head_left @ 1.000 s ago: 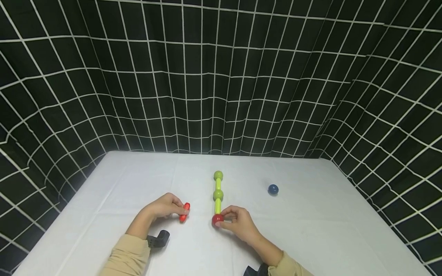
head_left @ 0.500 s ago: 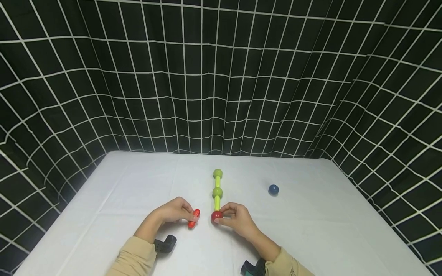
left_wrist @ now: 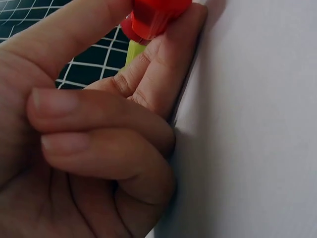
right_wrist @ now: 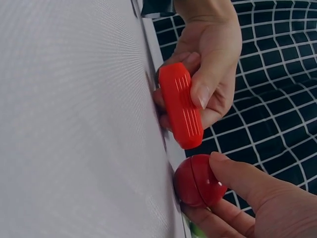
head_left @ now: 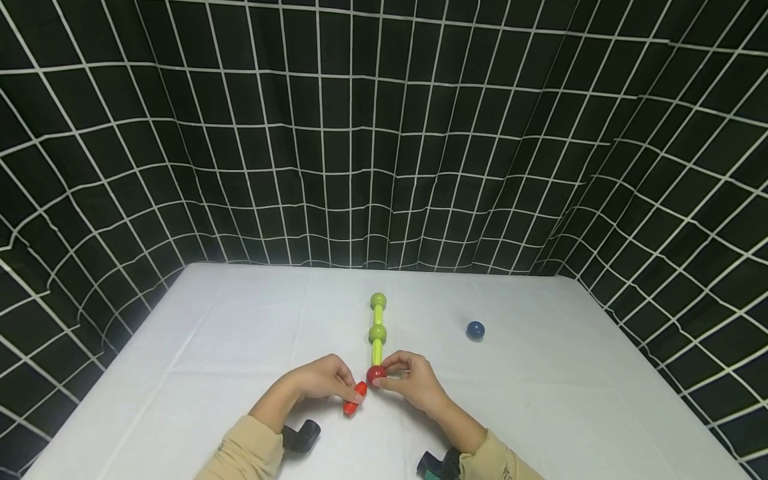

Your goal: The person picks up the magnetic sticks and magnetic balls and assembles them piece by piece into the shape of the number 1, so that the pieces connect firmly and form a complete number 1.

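Note:
My left hand point(head_left: 327, 378) pinches a short ridged red rod point(right_wrist: 181, 105) between thumb and fingers, its far end close to the red ball. In the left wrist view the last two fingers point(left_wrist: 109, 153) curl toward the palm. My right hand point(head_left: 417, 385) grips the red ball point(right_wrist: 195, 181), a glossy sphere with a seam round it. From that ball a straight chain runs away from me: a yellow-green rod point(head_left: 377, 353), a green ball point(head_left: 377, 333), another yellow-green rod point(head_left: 378, 315) and a second green ball point(head_left: 378, 301) at the far end.
A dark blue ball point(head_left: 475, 330) lies apart, right of the chain. Everything rests on a table with a white cloth point(head_left: 240, 327). Behind and at both sides hangs a black curtain point(head_left: 360, 153) with a white grid. Black wrist devices point(head_left: 302, 437) sit low over the cloth.
My left hand has carried the red rod to the right and toward me, up near the red ball. The chain has shifted slightly away from me with my right hand still on the ball.

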`<act>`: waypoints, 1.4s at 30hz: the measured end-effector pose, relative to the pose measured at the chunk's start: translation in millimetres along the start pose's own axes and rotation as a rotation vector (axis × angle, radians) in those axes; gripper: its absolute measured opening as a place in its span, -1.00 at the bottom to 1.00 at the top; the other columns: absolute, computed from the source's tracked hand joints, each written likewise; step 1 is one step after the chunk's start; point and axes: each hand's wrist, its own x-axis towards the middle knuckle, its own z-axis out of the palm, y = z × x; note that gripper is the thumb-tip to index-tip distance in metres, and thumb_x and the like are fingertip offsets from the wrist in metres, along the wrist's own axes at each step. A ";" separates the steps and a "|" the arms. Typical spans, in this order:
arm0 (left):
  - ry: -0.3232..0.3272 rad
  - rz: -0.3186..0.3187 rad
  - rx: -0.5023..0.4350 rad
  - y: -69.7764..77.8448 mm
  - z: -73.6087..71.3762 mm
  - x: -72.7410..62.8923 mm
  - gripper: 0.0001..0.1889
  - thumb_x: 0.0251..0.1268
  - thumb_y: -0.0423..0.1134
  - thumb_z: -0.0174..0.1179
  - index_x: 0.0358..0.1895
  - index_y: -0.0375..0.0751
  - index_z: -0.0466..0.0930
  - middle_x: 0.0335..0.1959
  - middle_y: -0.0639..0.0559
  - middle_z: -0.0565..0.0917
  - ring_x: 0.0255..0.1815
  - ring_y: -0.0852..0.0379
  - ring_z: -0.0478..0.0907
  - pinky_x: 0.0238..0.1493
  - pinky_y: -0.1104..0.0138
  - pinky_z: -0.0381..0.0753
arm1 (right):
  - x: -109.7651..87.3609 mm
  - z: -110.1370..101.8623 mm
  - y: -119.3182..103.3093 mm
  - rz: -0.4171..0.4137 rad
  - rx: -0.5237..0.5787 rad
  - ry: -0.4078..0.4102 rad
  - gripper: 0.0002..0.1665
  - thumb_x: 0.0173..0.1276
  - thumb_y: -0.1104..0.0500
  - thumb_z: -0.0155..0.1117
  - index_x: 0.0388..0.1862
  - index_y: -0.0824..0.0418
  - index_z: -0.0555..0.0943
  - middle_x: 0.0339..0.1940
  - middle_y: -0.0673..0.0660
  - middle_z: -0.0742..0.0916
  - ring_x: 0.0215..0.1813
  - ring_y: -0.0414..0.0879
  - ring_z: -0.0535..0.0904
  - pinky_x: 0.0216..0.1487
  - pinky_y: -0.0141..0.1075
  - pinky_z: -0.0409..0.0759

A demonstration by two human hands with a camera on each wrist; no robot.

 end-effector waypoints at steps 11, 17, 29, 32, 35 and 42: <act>-0.009 0.003 -0.023 1.9 3.7 0.8 -0.79 -0.06 -0.16 0.40 -0.50 -0.24 0.63 -0.75 0.16 0.45 -0.70 0.27 0.13 -0.64 0.42 0.11 | 0.7 0.5 2.6 0.006 0.031 0.001 -0.66 0.02 0.18 0.47 -0.26 0.31 0.60 -0.25 0.22 0.75 -0.26 -0.17 0.51 -0.52 -0.48 0.31; -0.008 0.013 -0.036 2.5 6.7 3.3 -0.77 -0.07 -0.17 0.41 -0.52 -0.27 0.63 -0.75 0.15 0.48 -0.66 0.26 0.12 -0.57 0.39 0.11 | -0.9 -0.6 -0.1 -0.003 0.040 -0.008 -0.64 0.01 0.15 0.47 -0.26 0.31 0.60 -0.26 0.21 0.75 -0.42 -0.28 0.45 -0.58 -0.48 0.31; -0.006 0.022 -0.054 4.4 8.0 4.8 -0.80 -0.09 -0.22 0.40 -0.53 -0.31 0.65 -0.70 0.16 0.55 -0.55 0.21 0.20 -0.50 0.35 0.12 | 0.6 1.3 -0.6 0.008 0.003 -0.009 -0.68 0.05 0.23 0.43 -0.24 0.36 0.59 -0.25 0.27 0.74 -0.40 -0.24 0.41 -0.59 -0.49 0.23; -0.005 0.021 -0.052 4.6 7.8 4.8 -0.79 -0.09 -0.20 0.40 -0.53 -0.31 0.65 -0.70 0.16 0.54 -0.55 0.21 0.20 -0.50 0.35 0.12 | 0.6 1.9 -1.3 -0.001 0.011 -0.016 -0.69 0.07 0.25 0.41 -0.23 0.39 0.58 -0.24 0.31 0.73 -0.45 -0.25 0.38 -0.62 -0.49 0.21; -0.002 0.022 -0.051 4.3 8.0 4.8 -0.79 -0.09 -0.20 0.40 -0.53 -0.30 0.65 -0.71 0.16 0.53 -0.56 0.21 0.20 -0.50 0.35 0.12 | 0.1 0.6 -1.1 -0.002 0.031 -0.024 -0.67 0.08 0.22 0.41 -0.22 0.38 0.58 -0.22 0.30 0.73 -0.49 -0.27 0.36 -0.63 -0.49 0.22; 0.002 0.036 -0.066 3.2 10.2 5.9 -0.79 -0.10 -0.22 0.40 -0.53 -0.33 0.66 -0.67 0.16 0.55 -0.52 0.20 0.23 -0.47 0.35 0.15 | -2.7 -1.1 -0.6 -0.008 0.044 -0.029 -0.65 0.07 0.11 0.44 -0.25 0.31 0.60 -0.23 0.21 0.75 -0.25 -0.20 0.55 -0.44 -0.46 0.43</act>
